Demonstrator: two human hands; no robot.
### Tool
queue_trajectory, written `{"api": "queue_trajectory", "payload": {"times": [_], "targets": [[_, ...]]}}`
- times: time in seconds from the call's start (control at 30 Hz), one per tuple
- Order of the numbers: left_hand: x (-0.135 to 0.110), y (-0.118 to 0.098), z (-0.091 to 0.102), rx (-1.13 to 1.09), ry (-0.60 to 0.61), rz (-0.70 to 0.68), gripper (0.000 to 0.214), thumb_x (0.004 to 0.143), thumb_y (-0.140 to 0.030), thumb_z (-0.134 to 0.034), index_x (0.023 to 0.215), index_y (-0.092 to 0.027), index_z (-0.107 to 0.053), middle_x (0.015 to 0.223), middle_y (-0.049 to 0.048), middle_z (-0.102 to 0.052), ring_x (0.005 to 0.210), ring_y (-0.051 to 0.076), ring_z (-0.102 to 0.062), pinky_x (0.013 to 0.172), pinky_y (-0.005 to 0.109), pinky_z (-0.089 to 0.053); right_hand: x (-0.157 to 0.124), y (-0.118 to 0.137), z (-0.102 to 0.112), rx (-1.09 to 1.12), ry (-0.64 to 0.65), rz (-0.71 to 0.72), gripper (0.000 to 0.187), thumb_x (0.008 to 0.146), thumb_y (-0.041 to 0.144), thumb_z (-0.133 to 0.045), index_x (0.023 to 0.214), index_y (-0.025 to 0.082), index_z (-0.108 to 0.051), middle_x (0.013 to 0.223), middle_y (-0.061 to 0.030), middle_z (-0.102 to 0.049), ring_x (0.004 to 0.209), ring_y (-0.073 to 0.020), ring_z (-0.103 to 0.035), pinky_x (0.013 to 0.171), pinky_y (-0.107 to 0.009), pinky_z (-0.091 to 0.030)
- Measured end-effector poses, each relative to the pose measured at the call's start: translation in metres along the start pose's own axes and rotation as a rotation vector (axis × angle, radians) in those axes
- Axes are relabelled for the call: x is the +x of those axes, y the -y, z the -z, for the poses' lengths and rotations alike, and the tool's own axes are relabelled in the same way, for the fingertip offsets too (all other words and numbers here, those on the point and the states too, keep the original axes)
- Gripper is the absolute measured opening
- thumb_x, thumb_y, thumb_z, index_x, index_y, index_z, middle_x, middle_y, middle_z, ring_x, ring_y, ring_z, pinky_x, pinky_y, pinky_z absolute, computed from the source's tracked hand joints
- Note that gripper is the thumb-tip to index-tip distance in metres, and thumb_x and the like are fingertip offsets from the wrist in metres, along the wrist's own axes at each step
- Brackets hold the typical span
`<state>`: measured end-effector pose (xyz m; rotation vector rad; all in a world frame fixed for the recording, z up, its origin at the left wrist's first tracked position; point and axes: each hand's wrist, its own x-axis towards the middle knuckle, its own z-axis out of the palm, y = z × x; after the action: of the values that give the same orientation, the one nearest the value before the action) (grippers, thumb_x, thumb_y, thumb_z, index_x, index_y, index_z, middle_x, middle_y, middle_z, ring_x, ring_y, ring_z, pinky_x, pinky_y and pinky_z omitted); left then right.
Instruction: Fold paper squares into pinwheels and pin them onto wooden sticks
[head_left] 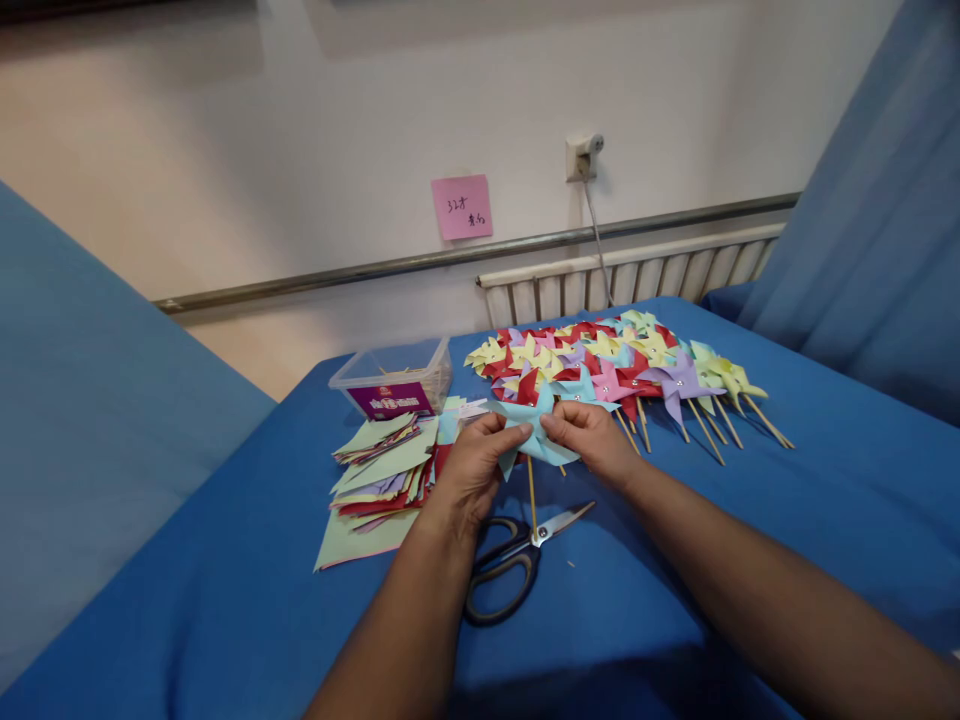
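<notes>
A light blue paper pinwheel (538, 428) on a thin wooden stick is held up between both hands. My left hand (480, 455) closes on its left side, thumb across the front near the centre. From the right, my right hand (596, 437) pinches the paper, thumb close to the middle. The fingers behind the paper are mostly hidden. The stick (532, 490) points down, its lower end in front of the pivot of a pair of scissors (510, 565) with dark handles. Those scissors lie on the blue cloth, blades toward the right.
Many finished pinwheels (679, 385) in several colours lie at the back right. A stack of coloured paper (375, 490) is at left, before a clear plastic box (431, 365) of sticks. Behind the blue-covered table (847, 480) are a radiator (645, 275) and a pink note (461, 207).
</notes>
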<state>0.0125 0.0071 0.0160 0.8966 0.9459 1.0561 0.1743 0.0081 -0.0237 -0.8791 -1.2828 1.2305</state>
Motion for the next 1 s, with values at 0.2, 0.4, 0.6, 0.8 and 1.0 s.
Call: {"api": "queue_trajectory", "payload": {"times": [0.2, 0.4, 0.6, 0.8, 1.0], "targets": [[0.000, 0.000, -0.001, 0.000, 0.001, 0.003, 0.031, 0.053, -0.018, -0.088, 0.077, -0.010, -0.070, 0.071, 0.0055, -0.071, 0.059, 0.013, -0.063, 0.062, 0.025, -0.049, -0.001, 0.003, -0.003, 0.026, -0.009, -0.029, 0.047, 0.069, 0.059, -0.074, 0.060, 0.019, -0.051, 0.055, 0.0060, -0.045, 0.050, -0.0086, -0.036, 0.049, -0.024, -0.026], [0.001, 0.000, 0.000, -0.009, 0.009, 0.002, 0.032, 0.054, -0.019, -0.088, 0.080, -0.010, -0.071, 0.072, 0.0061, -0.071, 0.058, 0.013, -0.062, 0.061, 0.025, -0.049, 0.003, -0.002, -0.001, 0.058, -0.020, -0.009, 0.051, 0.079, 0.067, -0.060, 0.062, 0.019, -0.057, 0.054, 0.0043, -0.047, 0.049, -0.0098, -0.038, 0.049, -0.025, -0.028], [-0.003, 0.001, -0.004, 0.005, 0.006, 0.020, 0.030, 0.053, -0.018, -0.088, 0.075, -0.011, -0.070, 0.070, 0.0061, -0.071, 0.059, 0.014, -0.063, 0.063, 0.026, -0.049, -0.001, 0.002, -0.001, 0.029, -0.003, -0.022, 0.046, 0.070, 0.059, -0.073, 0.060, 0.020, -0.052, 0.054, 0.0063, -0.045, 0.049, -0.0086, -0.036, 0.048, -0.024, -0.026], [0.003, 0.002, -0.001, -0.070, -0.061, -0.048, 0.031, 0.053, -0.017, -0.087, 0.077, -0.012, -0.069, 0.071, 0.0031, -0.071, 0.060, 0.012, -0.062, 0.063, 0.024, -0.049, 0.002, 0.002, -0.001, 0.218, -0.073, -0.095, 0.045, 0.079, 0.062, -0.061, 0.065, 0.019, -0.058, 0.051, 0.0050, -0.048, 0.043, -0.0086, -0.038, 0.044, -0.024, -0.027], [0.010, -0.004, 0.008, -0.170, -0.191, -0.183, 0.032, 0.053, -0.018, -0.087, 0.077, -0.012, -0.066, 0.070, 0.0000, -0.069, 0.058, 0.011, -0.060, 0.057, 0.024, -0.047, -0.002, 0.002, -0.009, 0.271, 0.061, -0.374, 0.029, 0.074, 0.043, -0.068, 0.079, 0.015, -0.064, 0.072, -0.0052, -0.070, 0.040, -0.0061, -0.042, 0.038, -0.021, -0.023]]}}
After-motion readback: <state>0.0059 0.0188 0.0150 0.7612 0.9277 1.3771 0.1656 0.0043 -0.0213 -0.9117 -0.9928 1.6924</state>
